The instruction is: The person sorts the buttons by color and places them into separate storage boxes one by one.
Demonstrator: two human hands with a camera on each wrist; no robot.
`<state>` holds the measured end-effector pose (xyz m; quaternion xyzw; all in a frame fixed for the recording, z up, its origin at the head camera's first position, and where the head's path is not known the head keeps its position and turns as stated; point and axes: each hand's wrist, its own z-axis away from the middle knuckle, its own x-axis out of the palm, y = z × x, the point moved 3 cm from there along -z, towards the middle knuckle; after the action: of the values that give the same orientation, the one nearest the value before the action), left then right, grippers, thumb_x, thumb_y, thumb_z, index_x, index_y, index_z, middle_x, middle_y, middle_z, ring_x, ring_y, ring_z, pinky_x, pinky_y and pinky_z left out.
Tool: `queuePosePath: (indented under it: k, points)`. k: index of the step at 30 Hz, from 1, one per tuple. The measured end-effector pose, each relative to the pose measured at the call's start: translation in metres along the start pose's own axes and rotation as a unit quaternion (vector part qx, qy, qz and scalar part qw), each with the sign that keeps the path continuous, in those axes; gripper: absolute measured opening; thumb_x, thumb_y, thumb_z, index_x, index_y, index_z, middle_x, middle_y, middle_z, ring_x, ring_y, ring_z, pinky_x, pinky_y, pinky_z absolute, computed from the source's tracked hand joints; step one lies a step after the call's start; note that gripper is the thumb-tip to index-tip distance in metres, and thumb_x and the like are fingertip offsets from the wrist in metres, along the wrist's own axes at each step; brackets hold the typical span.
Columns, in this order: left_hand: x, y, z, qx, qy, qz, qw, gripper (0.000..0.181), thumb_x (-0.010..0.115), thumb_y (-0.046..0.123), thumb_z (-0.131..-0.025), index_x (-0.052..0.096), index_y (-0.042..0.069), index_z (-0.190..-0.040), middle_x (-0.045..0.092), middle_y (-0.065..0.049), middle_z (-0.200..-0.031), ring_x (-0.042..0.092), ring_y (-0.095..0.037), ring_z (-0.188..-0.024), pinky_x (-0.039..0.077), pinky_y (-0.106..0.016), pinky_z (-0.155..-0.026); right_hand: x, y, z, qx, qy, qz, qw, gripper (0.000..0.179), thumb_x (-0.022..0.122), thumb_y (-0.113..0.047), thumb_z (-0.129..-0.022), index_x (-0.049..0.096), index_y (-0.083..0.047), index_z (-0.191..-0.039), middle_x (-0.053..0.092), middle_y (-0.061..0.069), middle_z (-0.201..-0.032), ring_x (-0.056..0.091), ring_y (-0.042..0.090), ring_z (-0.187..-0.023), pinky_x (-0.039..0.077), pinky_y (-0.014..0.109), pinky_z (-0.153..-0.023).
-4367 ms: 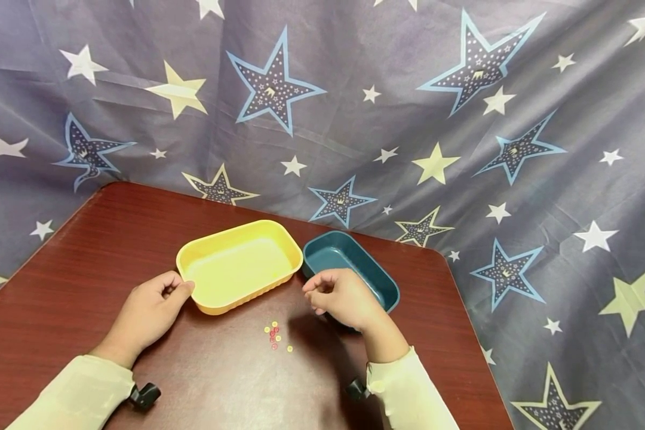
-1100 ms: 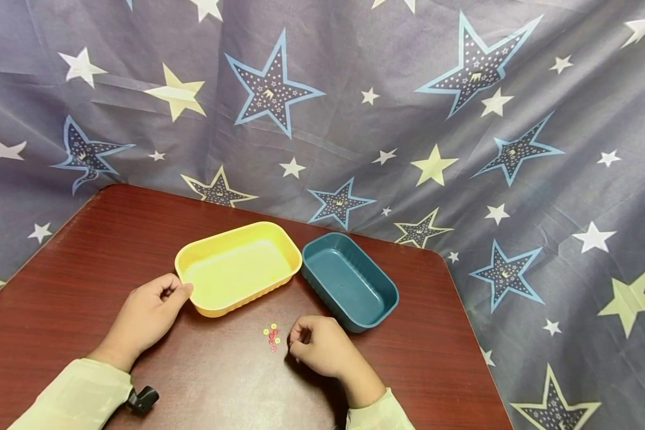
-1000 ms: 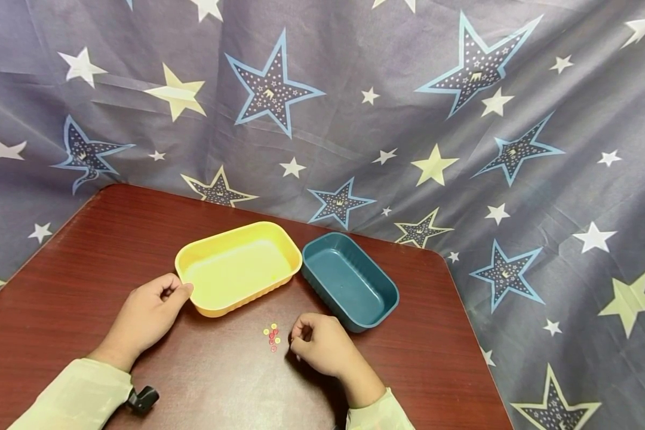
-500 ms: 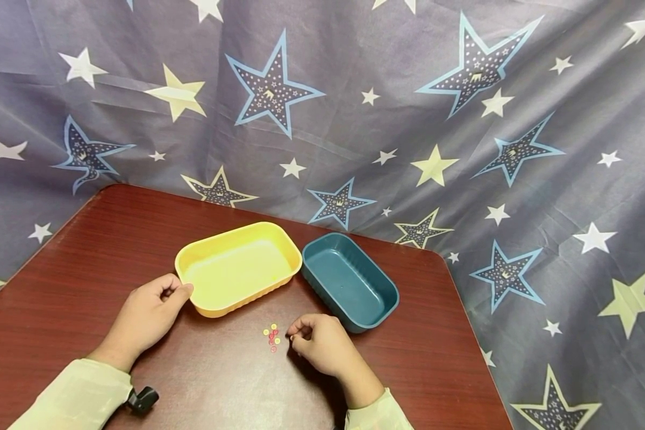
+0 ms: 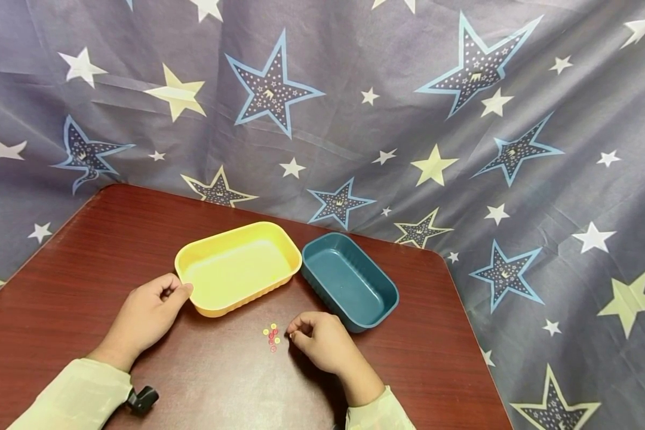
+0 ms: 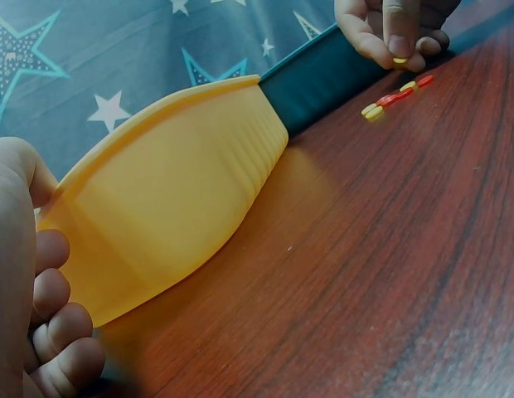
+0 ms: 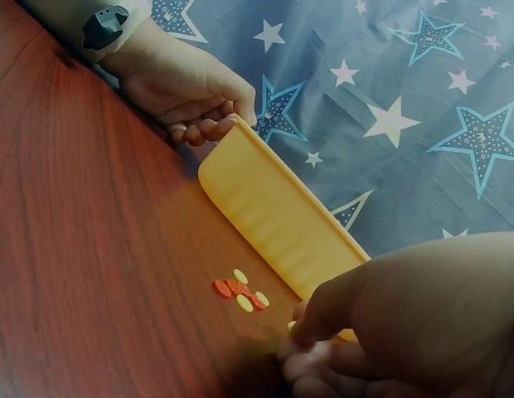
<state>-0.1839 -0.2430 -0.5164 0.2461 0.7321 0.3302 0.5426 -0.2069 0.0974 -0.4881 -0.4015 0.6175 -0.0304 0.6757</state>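
Observation:
My left hand (image 5: 149, 312) pinches the near-left corner of the yellow plastic tray (image 5: 239, 272), thumb on the rim and the other fingers curled. My right hand (image 5: 326, 345) is low over the table in front of the teal tray (image 5: 346, 283). Between its thumb and fingertips sits a small yellow button (image 6: 400, 60), its edge also showing in the right wrist view. Just left of those fingertips lies a loose cluster of small round buttons, among them a red button (image 5: 273, 349) and a yellow button (image 7: 240, 275). No buttons show inside either tray.
Both trays stand side by side on the reddish-brown wooden table (image 5: 209, 376), their near corners almost meeting. Behind the table hangs a grey star-patterned cloth (image 5: 349, 149). A black wrist camera (image 5: 142, 399) sits at the left sleeve.
My right hand has come from over the teal tray down beside the cluster. The yellow button that lay apart is gone from the table, and a yellow button is now pinched. Left hand unmoved.

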Motion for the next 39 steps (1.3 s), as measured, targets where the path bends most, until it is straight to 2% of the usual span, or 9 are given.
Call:
queuePosePath:
  k: [18, 30, 39]
  points:
    - [-0.001, 0.0, -0.001, 0.0, 0.003, -0.003, 1.0, 0.033, 0.048, 0.059, -0.085, 0.049, 0.029, -0.072, 0.041, 0.001, -0.056, 0.039, -0.015, -0.051, 0.03, -0.029, -0.047, -0.003, -0.002, -0.006, 0.016, -0.003, -0.034, 0.9993, 0.009, 0.066, -0.017, -0.082, 0.066, -0.025, -0.084, 0.057, -0.014, -0.062, 0.054, 0.004, -0.055, 0.043, 0.023, -0.051]
    - [0.0, 0.0, 0.0, -0.005, 0.004, -0.001, 1.0, 0.033, 0.049, 0.059, -0.085, 0.049, 0.029, -0.072, 0.041, 0.001, -0.055, 0.04, -0.015, -0.05, 0.03, -0.029, -0.047, -0.013, -0.006, -0.01, 0.003, 0.0, -0.065, 0.9979, 0.005, 0.062, -0.016, -0.085, 0.066, -0.019, -0.087, 0.062, -0.01, -0.069, 0.057, 0.004, -0.056, 0.045, 0.026, -0.052]
    - [-0.001, 0.003, 0.0, -0.001, -0.001, 0.002, 1.0, 0.033, 0.049, 0.058, -0.086, 0.049, 0.028, -0.072, 0.041, 0.001, -0.055, 0.039, -0.015, -0.051, 0.03, -0.03, -0.047, -0.02, -0.008, -0.015, 0.003, 0.009, -0.052, 0.9986, 0.013, 0.061, -0.018, -0.086, 0.062, -0.031, -0.086, 0.06, -0.015, -0.071, 0.055, 0.004, -0.061, 0.045, 0.026, -0.053]
